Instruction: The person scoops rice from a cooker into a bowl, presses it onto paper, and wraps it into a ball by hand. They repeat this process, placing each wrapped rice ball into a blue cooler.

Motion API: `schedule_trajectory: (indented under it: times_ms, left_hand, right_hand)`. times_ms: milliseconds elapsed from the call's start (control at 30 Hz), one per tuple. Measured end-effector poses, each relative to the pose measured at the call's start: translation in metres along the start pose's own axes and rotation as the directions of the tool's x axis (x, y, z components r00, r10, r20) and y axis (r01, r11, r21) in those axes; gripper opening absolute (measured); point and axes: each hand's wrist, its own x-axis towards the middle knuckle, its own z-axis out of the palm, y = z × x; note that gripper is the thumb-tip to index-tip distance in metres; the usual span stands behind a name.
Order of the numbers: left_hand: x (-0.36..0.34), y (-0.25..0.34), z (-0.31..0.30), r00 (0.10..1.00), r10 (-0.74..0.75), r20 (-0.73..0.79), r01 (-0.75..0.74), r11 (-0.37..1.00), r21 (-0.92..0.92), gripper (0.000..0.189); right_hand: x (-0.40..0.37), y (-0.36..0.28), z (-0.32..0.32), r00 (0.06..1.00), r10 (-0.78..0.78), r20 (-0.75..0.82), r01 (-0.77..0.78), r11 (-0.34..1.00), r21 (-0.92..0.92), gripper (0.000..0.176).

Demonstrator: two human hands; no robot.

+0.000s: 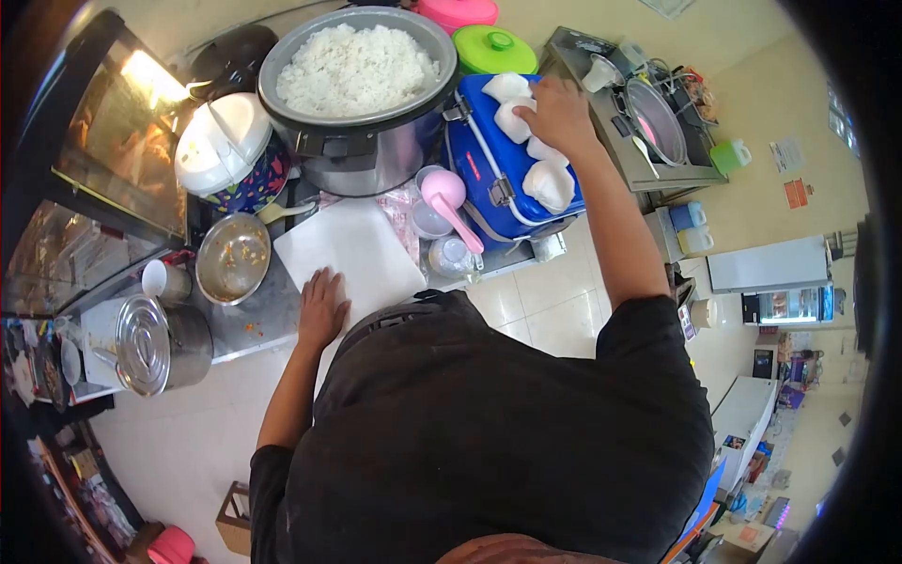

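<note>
My left hand (322,306) lies flat with its fingers apart on the near edge of a white sheet (352,246) on the counter. My right hand (564,115) reaches out over a blue cooler box (479,179), its thumb and fingers closed on a white wrapped packet (514,120). Other white packets rest on the cooler's lid, one at its near end (549,186). Beyond the sheet stands a large pot of cooked white rice (357,73). A pink ladle (445,194) sits over clear plastic containers (430,222) between sheet and cooler.
To the left are a steel bowl with food bits (233,259), a lidded steel pot (150,346), a flower-patterned container with white lid (224,146) and a lit glass display case (122,122). A green lid (495,49) lies behind the cooler; a steel sink counter (628,173) stands right.
</note>
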Motion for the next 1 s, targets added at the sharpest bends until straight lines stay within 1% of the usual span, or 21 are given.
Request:
schedule_trajectory:
  times_ms: [33,67,100,133,167,200,233,267,300,400,433,533,567,600,633,667,733,800,867,933,1000]
  left_hand:
    - [-0.001,-0.001,0.001,1.0,0.007,-0.025,-0.006,0.999,0.038,0.063]
    - [-0.001,-0.001,0.003,1.0,0.007,-0.026,-0.006,0.999,0.038,0.063]
    - [0.0,-0.001,0.003,1.0,0.009,-0.023,-0.008,0.999,0.038,0.062]
    - [0.001,-0.003,0.003,1.0,0.015,-0.02,-0.014,0.999,0.04,0.062]
    - [0.004,-0.006,0.001,1.0,0.026,-0.007,-0.025,0.999,0.035,0.062]
    - [0.008,-0.009,0.0,0.999,0.039,0.007,-0.039,0.999,0.03,0.062]
    - [0.011,-0.012,-0.002,0.998,0.053,0.021,-0.054,0.998,0.025,0.062]
    - [0.014,-0.015,-0.004,0.997,0.069,0.029,-0.069,0.997,0.021,0.062]
    - [0.016,-0.019,-0.004,0.996,0.078,0.036,-0.079,0.997,0.02,0.062]
    - [0.016,-0.027,-0.004,0.995,0.084,0.046,-0.084,0.996,0.013,0.061]
    - [0.016,-0.025,-0.005,0.996,0.082,0.044,-0.082,0.997,0.009,0.061]
    - [0.016,-0.024,-0.006,0.996,0.082,0.037,-0.082,0.997,0.005,0.061]
    - [0.017,-0.024,-0.006,0.996,0.082,0.033,-0.082,0.997,0.005,0.061]
    - [0.018,-0.024,-0.007,0.996,0.081,0.03,-0.081,0.997,0.001,0.06]
    - [0.018,-0.023,-0.009,0.996,0.079,0.029,-0.079,0.997,-0.006,0.06]
    - [0.017,-0.022,-0.01,0.997,0.077,0.03,-0.077,0.997,-0.013,0.06]
    - [0.017,-0.02,-0.011,0.997,0.072,0.03,-0.071,0.997,-0.015,0.06]
    - [0.02,-0.021,-0.014,0.997,0.069,0.027,-0.069,0.998,0.001,0.06]
    - [0.019,-0.02,-0.013,0.998,0.064,0.029,-0.065,0.998,0.021,0.059]
    - [0.017,-0.021,-0.013,0.998,0.058,0.032,-0.058,0.998,0.011,0.059]
    - [0.018,-0.022,-0.013,0.998,0.051,0.038,-0.051,0.999,0.002,0.059]
  right_hand:
    - [-0.006,-0.015,-0.003,0.98,-0.075,-0.186,0.088,0.994,0.065,0.053]
    - [-0.012,-0.03,-0.002,0.92,-0.131,-0.368,0.185,0.976,0.115,0.051]
    - [-0.018,-0.05,0.015,0.9,-0.164,-0.403,0.316,0.884,0.344,0.05]
    - [-0.035,-0.081,0.022,0.961,-0.098,-0.259,0.231,0.801,0.553,0.052]
    - [-0.047,-0.102,0.032,0.985,-0.102,0.139,0.0,0.805,0.593,0.05]
    - [-0.061,-0.112,0.06,0.96,-0.206,0.188,0.109,0.898,0.427,0.048]
    - [-0.07,-0.129,0.078,0.888,-0.118,0.445,-0.006,0.964,0.267,0.045]
    - [-0.086,-0.131,0.124,0.914,-0.072,0.398,0.02,0.991,0.135,0.045]
    - [-0.097,-0.129,0.157,0.912,-0.025,0.409,-0.01,0.997,0.082,0.046]
    - [-0.121,-0.13,0.188,0.926,0.02,0.377,-0.084,0.984,0.154,0.057]
    - [-0.123,-0.127,0.191,0.915,0.046,0.401,-0.125,0.977,0.173,0.06]
    - [-0.13,-0.113,0.196,0.957,-0.017,0.291,-0.076,0.949,0.305,0.062]
    - [-0.133,-0.113,0.191,0.972,-0.054,0.228,-0.033,0.932,0.362,0.061]
    - [-0.132,-0.118,0.164,0.982,-0.092,0.163,0.017,0.909,0.415,0.059]
    - [-0.124,-0.123,0.136,0.987,-0.129,0.099,0.068,0.882,0.466,0.058]
    - [-0.11,-0.128,0.108,0.981,-0.195,0.007,0.163,0.838,0.52,0.059]
    - [-0.081,-0.14,0.045,0.937,-0.3,-0.181,0.347,0.721,0.599,0.06]
    - [-0.029,-0.145,-0.002,0.937,-0.285,-0.202,0.349,0.794,0.498,0.059]
    - [0.045,-0.139,-0.001,0.924,-0.313,-0.219,0.37,0.876,0.31,0.054]
    - [0.128,-0.141,0.013,0.975,-0.222,0.025,0.212,0.954,0.21,0.045]
    - [0.181,-0.15,0.031,0.971,-0.195,0.138,0.185,0.979,0.084,0.036]
